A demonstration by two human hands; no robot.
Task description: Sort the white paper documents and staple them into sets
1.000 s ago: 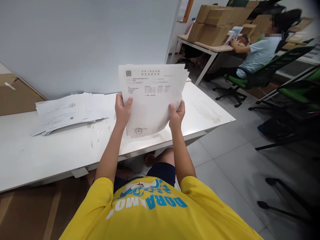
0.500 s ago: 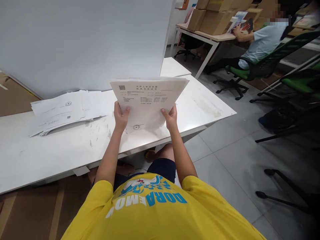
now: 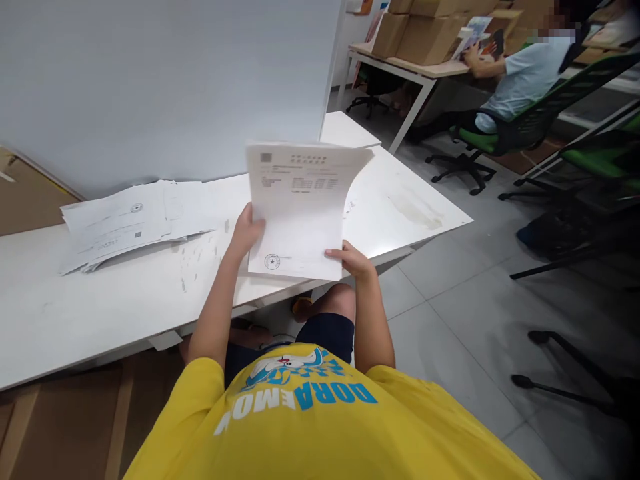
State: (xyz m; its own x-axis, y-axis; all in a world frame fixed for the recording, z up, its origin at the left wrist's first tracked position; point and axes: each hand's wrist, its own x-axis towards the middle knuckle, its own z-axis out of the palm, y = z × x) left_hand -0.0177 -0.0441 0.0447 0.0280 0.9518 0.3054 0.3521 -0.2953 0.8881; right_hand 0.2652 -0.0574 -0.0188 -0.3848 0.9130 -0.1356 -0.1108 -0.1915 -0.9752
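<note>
A stack of printed paper sheets (image 3: 300, 220) is held up above the white table (image 3: 410, 193), its printed face toward me and its upper right corner bending back. My left hand (image 3: 248, 231) grips the left edge, thumb on the front. Lower on the right edge, my right hand (image 3: 354, 259) pinches the sheets between thumb and fingers. Fingers behind the sheets are hidden on both sides. Text, a small square code and a round stamp show on the front page. To the left, a spread pile of similar papers (image 3: 125, 223) lies on the table.
A tall pale panel (image 3: 165, 80) stands along the table's back. Cardboard (image 3: 35, 193) leans at the far left. Under the table are brown boxes (image 3: 70, 420). At the upper right a person (image 3: 525, 73) sits at a desk with cardboard boxes (image 3: 430, 37); office chairs (image 3: 480, 143) stand nearby.
The stack has turned more upright and its lower edge now shows. My right hand has slid down the right edge. The left hand has shifted slightly, still holding the papers.
</note>
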